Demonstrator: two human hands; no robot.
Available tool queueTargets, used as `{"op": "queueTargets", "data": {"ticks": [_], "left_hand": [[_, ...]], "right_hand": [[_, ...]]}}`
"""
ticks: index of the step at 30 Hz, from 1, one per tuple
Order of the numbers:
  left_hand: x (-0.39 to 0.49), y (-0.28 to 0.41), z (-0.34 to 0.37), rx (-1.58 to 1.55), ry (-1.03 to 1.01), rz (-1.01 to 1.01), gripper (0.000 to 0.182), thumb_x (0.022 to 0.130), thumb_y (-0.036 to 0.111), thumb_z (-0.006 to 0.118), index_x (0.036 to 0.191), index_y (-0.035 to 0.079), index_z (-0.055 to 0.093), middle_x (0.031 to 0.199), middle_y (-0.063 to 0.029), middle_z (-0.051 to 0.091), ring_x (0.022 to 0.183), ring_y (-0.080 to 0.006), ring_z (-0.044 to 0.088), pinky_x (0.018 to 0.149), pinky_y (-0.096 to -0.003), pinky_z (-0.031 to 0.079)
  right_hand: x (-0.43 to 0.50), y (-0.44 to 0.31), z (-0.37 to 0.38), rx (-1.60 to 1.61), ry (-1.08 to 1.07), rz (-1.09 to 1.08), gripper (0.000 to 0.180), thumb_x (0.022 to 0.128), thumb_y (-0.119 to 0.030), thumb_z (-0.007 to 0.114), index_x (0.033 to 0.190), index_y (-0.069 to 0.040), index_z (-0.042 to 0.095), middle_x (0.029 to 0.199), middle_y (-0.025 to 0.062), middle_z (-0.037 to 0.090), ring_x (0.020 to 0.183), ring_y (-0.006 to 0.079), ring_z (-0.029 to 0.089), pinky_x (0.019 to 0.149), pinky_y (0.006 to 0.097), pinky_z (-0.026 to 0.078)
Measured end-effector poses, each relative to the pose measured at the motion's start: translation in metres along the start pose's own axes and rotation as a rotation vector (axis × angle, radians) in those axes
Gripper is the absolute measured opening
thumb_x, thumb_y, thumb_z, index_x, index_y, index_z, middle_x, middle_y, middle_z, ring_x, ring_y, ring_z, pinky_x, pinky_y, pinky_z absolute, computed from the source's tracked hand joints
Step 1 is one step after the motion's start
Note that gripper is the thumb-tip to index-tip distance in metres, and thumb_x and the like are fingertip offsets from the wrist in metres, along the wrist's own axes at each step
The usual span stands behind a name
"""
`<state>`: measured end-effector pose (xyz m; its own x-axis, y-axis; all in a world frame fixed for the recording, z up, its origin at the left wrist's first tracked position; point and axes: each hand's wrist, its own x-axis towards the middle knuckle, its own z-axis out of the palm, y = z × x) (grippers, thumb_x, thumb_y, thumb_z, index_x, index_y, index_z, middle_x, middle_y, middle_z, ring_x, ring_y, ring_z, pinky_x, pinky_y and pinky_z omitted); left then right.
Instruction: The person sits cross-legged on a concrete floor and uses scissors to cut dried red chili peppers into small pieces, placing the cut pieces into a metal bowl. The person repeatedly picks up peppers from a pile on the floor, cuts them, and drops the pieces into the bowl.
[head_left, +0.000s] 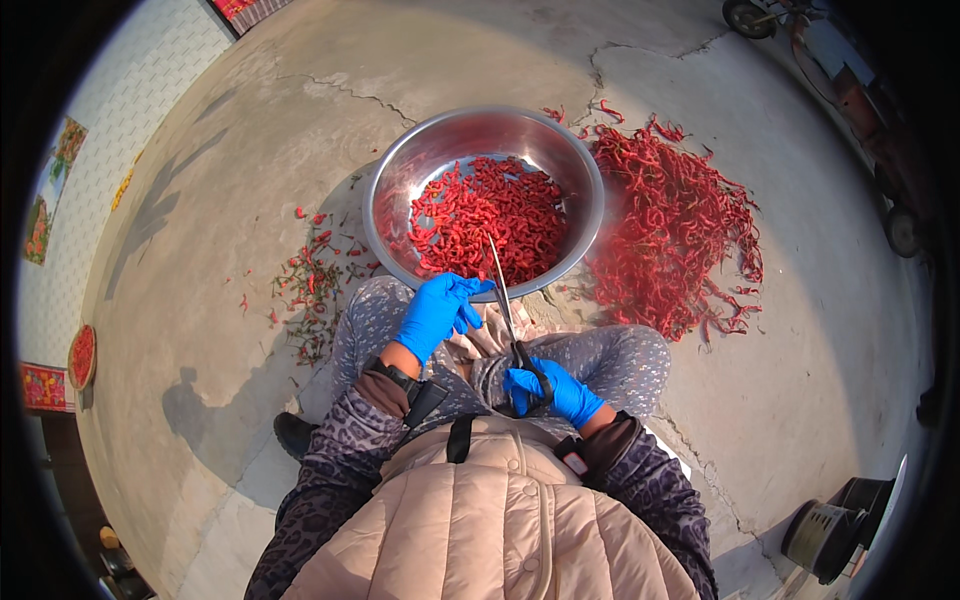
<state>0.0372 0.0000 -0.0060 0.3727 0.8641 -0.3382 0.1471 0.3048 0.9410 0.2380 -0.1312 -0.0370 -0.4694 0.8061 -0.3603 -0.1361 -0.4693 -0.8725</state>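
My left hand (442, 311), in a blue glove, is over the near rim of a large steel basin (480, 120); whether it pinches a small red piece at its fingertips cannot be told. In my right hand (551, 390), also gloved in blue, are scissors (504, 296) with black handles, their blades pointing away over the basin's rim. Cut red chili pieces (495, 217) cover much of the basin's bottom. Whole dried red chilies (667, 225) lie heaped on the floor to the right of the basin. Stems and chili scraps (309, 289) are scattered to its left.
Cracked concrete floor (300, 120) surrounds the basin. Dark buckets (821, 532) stand at the lower right, and a wheeled vehicle (851, 97) is at the upper right. At the left edge, a round basket (82, 356) holds red pieces beside a tiled wall (142, 82).
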Motion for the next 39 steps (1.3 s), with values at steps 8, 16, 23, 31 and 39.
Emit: {"op": "queueTargets", "data": {"ticks": [8,16,23,31,39], "left_hand": [[0.001,0.005,-0.002,0.107,-0.046,-0.010,0.015,0.087,0.003,0.043,0.089,-0.001,0.058,0.093,-0.0111,0.068,0.055,-0.0169,0.061,0.045,-0.0270,0.044],[0.013,0.007,0.000,0.175,-0.023,-0.027,0.013,0.090,0.006,0.043,0.086,0.000,0.054,0.100,-0.0127,0.067,0.055,-0.0168,0.062,0.044,-0.0269,0.045],[0.023,0.001,-0.129,0.178,0.475,-0.073,0.030,0.092,0.026,0.051,0.111,0.004,0.058,0.093,-0.0131,0.068,0.053,-0.0115,0.057,0.040,-0.0225,0.036],[-0.011,-0.088,-0.227,0.325,0.658,0.089,0.074,0.090,0.045,0.052,0.143,0.002,0.024,0.146,-0.0128,0.028,0.128,-0.0262,0.029,0.100,-0.0380,0.030],[-0.014,-0.103,-0.138,1.068,0.603,0.157,0.061,0.093,0.041,0.048,0.144,0.013,0.028,0.147,-0.0199,0.027,0.137,-0.0350,0.023,0.109,-0.0460,0.024]], "right_hand": [[-0.006,-0.026,0.001,-0.148,0.095,0.057,0.041,0.084,-0.043,0.065,0.073,-0.003,0.063,0.058,0.0041,0.057,0.054,0.0120,0.054,0.052,0.0265,0.043],[-0.002,-0.026,0.007,-0.155,0.268,0.092,0.025,0.086,-0.027,0.068,0.082,-0.003,0.061,0.056,0.0013,0.056,0.046,0.0078,0.050,0.044,0.0238,0.040],[-0.034,-0.037,-0.066,-0.328,0.677,0.105,0.046,0.079,-0.046,0.067,0.074,0.000,0.062,0.060,0.0107,0.059,0.056,0.0216,0.057,0.055,0.0341,0.045],[-0.155,-0.007,-0.175,-1.059,1.052,0.654,0.052,0.071,-0.053,0.066,0.085,-0.003,0.069,0.078,0.0176,0.066,0.073,0.0323,0.065,0.064,0.0392,0.051],[-0.188,0.056,-0.199,0.048,0.797,0.482,0.035,0.078,-0.040,0.071,0.080,-0.004,0.070,0.066,0.0050,0.058,0.050,0.0148,0.049,0.047,0.0285,0.042]]}}
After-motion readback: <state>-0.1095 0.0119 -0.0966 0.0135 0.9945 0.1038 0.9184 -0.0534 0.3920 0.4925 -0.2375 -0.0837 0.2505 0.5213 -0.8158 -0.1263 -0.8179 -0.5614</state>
